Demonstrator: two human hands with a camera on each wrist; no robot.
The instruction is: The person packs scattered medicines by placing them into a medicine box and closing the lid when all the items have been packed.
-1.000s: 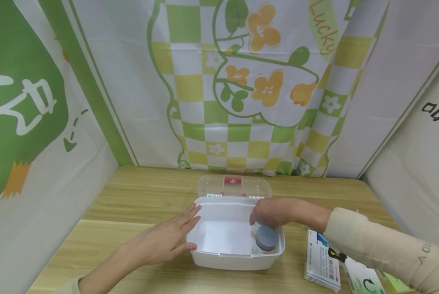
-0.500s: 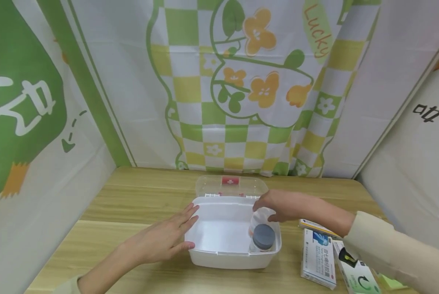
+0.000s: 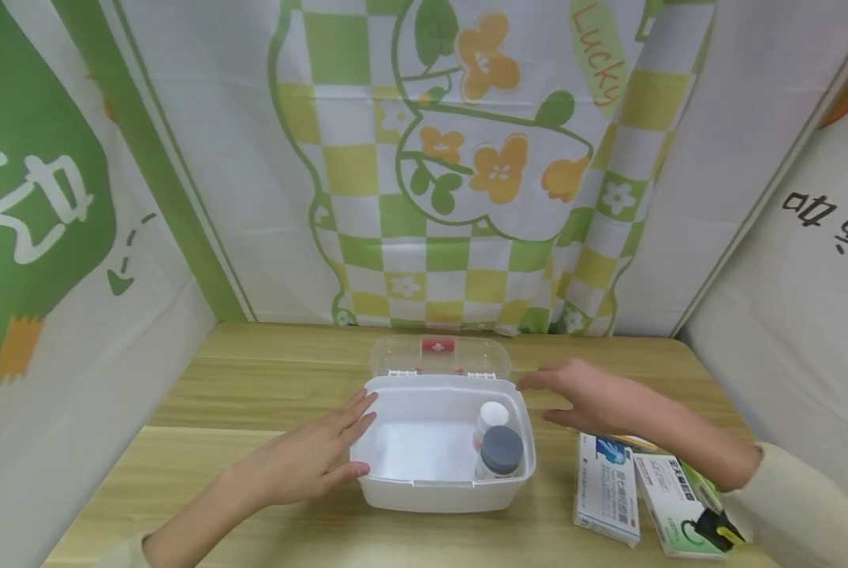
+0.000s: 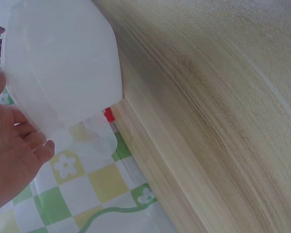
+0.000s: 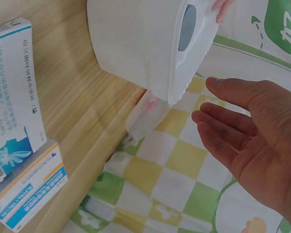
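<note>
A white plastic first-aid box (image 3: 441,497) stands on the wooden table, its clear lid (image 3: 402,356) folded back behind it. Inside, at the right end, are a bottle with a white cap (image 3: 494,415) and, in front of it, a bottle with a grey cap (image 3: 502,450). My left hand (image 3: 299,465) rests with extended fingers on the box's left rim. To the right of the box, my right hand (image 3: 597,401) is in the air with loosely extended fingers, holding nothing. The right wrist view shows the same bare palm (image 5: 266,141) beside the box.
Right of the box lie a white-and-blue medicine carton (image 3: 607,493), a white-and-green carton (image 3: 672,505) and a carton with an orange stripe (image 5: 31,191). Some sit partly under the right forearm. A patterned curtain (image 3: 367,170) hangs behind the table.
My right hand has let go of the white-capped bottle inside the box and withdrawn up and right, past the rim. My left hand stays on the left rim.
</note>
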